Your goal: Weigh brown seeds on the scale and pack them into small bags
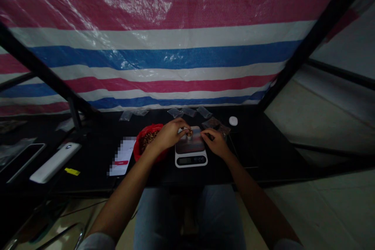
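A white kitchen scale (191, 161) with a shiny weighing plate lies on the black table in front of me. On the plate is a small light cup or holder with brown pieces (190, 133) in it. My left hand (173, 132) reaches over the plate from the left, its fingers closed at those brown pieces. My right hand (215, 140) is at the plate's right edge, fingers curled and pinched; what they hold, if anything, is too small to make out. Beneath my left wrist stands a red plastic bag (136, 149), open, with many small brown nut-like or bean-like pieces (149, 139).
Several small clear bags (189, 112) lie along the back; some with brown contents (212, 122) are behind my right hand. A white round case (233, 120), a phone (123, 156), a white power bank (55, 163) and a yellow tag (72, 171) are on the table (275, 144).
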The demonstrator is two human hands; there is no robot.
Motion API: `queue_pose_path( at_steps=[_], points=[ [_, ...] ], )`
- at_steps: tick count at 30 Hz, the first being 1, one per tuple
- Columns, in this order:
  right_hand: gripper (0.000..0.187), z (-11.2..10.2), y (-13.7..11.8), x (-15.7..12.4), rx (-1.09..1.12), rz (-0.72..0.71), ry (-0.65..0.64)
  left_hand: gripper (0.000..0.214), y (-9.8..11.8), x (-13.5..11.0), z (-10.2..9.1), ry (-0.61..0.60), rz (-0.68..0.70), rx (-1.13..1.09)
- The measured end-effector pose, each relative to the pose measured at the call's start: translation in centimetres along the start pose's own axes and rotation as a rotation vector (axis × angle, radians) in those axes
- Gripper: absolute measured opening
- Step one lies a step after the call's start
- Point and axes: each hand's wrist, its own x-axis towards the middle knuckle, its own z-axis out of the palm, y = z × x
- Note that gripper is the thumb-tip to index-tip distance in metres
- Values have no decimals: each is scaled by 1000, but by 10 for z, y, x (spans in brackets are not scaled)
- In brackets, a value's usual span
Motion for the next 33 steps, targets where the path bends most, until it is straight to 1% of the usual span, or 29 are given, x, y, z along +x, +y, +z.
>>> queue_pose_path(
  at_steps=[6, 11, 13, 16, 19, 22, 24, 26, 29, 31, 33],
  points=[
    [18, 0, -2, 0, -3, -4, -3, 20, -5, 7, 2, -23, 4, -4],
    [17, 0, -1, -2, -4, -7, 7, 21, -5, 8, 4, -56, -2, 9],
    [16, -1, 1, -1, -15, -10, 39, 23, -3, 7, 3, -41, -8, 11],
    [16, -7, 5, 2, -66, -17, 141, 24, 1, 4, -3, -3, -3, -5],
    [15, -16, 5, 9, -269, 30, 206, 25, 5, -3, -9, 32, 2, -46],
    [19, -22, -1, 18, -567, 123, 153, 24, 4, -14, -8, 65, -17, -84],
    [20, -23, -6, 25, -723, 156, 72, 24, 2, -24, -4, 85, -42, -100],
    [18, -22, -11, 31, -831, 157, -23, 23, 0, -35, 3, 104, -74, -108],
    [21, -25, -18, 38, -918, 149, -110, 22, -1, -52, 11, 132, -116, -119],
    [23, -32, -23, 43, -928, 148, -95, 22, 3, -64, 14, 170, -130, -127],
    [23, -42, -33, 46, -880, 173, -30, 21, 11, -74, 16, 234, -140, -126]
  ],
)
